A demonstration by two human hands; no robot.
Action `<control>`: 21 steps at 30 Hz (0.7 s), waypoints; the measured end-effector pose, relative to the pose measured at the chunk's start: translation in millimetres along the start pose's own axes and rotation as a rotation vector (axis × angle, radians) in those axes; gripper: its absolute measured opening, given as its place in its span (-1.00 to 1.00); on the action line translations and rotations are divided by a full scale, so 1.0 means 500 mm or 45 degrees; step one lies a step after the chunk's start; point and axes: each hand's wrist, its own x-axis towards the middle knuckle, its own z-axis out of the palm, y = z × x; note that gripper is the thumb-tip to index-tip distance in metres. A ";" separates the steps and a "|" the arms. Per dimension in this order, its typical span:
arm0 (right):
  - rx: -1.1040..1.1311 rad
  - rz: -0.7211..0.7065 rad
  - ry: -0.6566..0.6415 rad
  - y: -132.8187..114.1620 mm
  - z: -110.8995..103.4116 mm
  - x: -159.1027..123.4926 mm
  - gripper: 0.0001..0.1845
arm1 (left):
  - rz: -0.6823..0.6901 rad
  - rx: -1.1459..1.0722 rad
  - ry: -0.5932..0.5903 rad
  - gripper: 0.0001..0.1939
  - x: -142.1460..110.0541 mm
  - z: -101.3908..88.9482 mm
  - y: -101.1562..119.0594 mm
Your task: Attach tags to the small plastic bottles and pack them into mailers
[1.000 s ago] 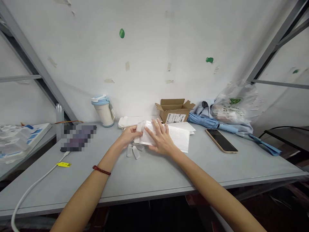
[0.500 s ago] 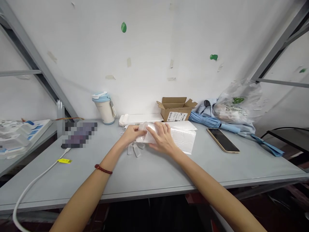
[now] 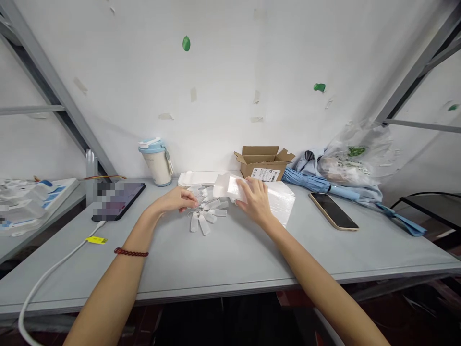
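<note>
My left hand [image 3: 177,200] has its fingers curled at the left edge of a fanned-out cluster of clear plastic vials [image 3: 205,216] with flat tabs. What lies between its fingertips is too small to make out. Wrapped over a small white box [image 3: 224,186], my right hand [image 3: 256,199] holds it tilted just to the right of the vials, its flap toward them. A shiny white sheet or pouch [image 3: 283,204] shows to the right of that hand, partly covered by it.
Behind the hands lie a white flat case [image 3: 196,178] and an open cardboard box [image 3: 261,163]. A blue-lidded cup [image 3: 156,162] and a cabled tablet [image 3: 124,204] are leftward. To the right are a phone [image 3: 333,211], a blue folded umbrella [image 3: 320,182] and a plastic bag [image 3: 355,161].
My left hand has come off the white box and moved left and slightly down. The right hand has moved right with the box, and more of the clear vials now show between the hands.
</note>
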 end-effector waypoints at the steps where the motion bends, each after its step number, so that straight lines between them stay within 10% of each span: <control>1: 0.010 0.018 0.005 0.001 -0.001 0.000 -0.48 | 0.006 0.035 -0.069 -0.78 -0.003 -0.004 -0.001; 7: 0.051 0.053 -0.031 -0.004 -0.003 0.000 -0.49 | 0.000 0.075 -0.387 -0.78 -0.007 -0.001 0.000; 21: -0.002 0.006 -0.097 -0.014 0.002 -0.001 -0.47 | 0.241 -0.221 -0.133 -0.83 -0.028 -0.011 0.028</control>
